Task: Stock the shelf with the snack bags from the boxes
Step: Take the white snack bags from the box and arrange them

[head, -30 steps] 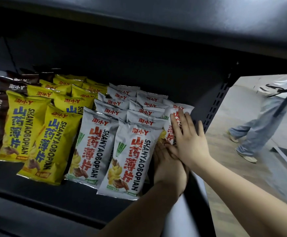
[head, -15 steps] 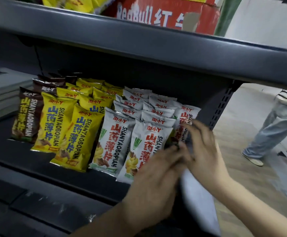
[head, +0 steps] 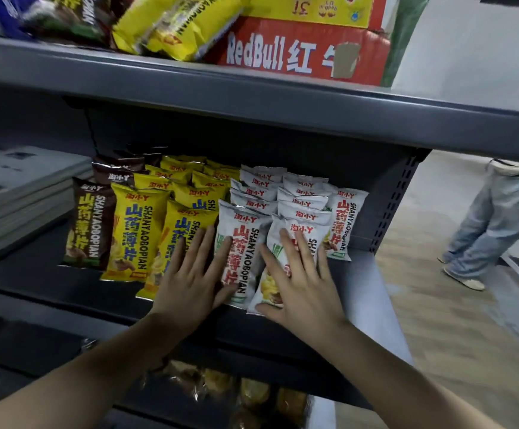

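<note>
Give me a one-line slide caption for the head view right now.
Left hand and right hand lie flat on the front yellow bag and white bags on the grey shelf.

Single head view, close, facing forward and slightly down at middle shelf (head: 66, 292) from front

The shelf (head: 35, 283) recess is dimly lit, deep shadow being cast beneath the upper board (head: 252, 100); the floor (head: 437, 289) is seen brighter. Edges are bowed (wide lens) and the top bags (head: 171, 29) are blurred.
</note>
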Demonstrator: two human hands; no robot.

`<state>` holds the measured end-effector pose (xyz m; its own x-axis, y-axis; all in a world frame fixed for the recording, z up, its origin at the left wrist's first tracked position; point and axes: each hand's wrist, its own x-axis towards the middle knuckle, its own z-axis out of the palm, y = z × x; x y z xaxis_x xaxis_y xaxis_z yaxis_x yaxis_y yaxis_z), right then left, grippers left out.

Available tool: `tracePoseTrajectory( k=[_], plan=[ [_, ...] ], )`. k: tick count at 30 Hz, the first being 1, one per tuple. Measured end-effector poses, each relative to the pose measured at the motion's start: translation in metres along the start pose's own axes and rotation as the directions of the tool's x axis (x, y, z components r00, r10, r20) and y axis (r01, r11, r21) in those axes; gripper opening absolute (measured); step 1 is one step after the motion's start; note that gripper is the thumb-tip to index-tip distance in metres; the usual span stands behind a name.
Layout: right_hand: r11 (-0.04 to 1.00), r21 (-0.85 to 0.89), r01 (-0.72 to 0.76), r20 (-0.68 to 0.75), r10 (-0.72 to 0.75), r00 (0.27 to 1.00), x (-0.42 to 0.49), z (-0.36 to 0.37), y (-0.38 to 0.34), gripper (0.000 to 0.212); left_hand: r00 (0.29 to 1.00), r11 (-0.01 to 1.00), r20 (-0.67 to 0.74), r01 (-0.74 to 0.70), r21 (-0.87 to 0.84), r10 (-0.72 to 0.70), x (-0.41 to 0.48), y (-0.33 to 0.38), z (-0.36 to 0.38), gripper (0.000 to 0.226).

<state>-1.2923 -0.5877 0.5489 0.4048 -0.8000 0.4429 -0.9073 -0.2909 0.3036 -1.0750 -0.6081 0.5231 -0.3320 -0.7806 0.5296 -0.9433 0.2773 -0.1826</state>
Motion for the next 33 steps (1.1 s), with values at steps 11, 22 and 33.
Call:
tracePoseTrajectory(
  k=[11,22,33],
  plan=[
    [1.000,0.021,0.016,-0.134,-0.013,0.991,-0.001,-0.020,-0.023,0.090,0.974,0.974,0.010,-0.224,-0.011,0.224,-0.014,-0.062,-0.013,0.077],
    [0.997,-0.012,0.073,-0.008,-0.074,0.997,0.051,-0.005,-0.083,0.095,0.992,0.984,0.078,-0.110,0.142,0.100,-0.010,-0.099,-0.002,0.094],
    [0.995,-0.051,0.083,-0.109,-0.088,0.990,0.050,-0.002,-0.084,0.086,0.997,0.999,-0.060,-0.038,0.003,0.038,-0.013,-0.123,-0.004,0.091]
  ],
)
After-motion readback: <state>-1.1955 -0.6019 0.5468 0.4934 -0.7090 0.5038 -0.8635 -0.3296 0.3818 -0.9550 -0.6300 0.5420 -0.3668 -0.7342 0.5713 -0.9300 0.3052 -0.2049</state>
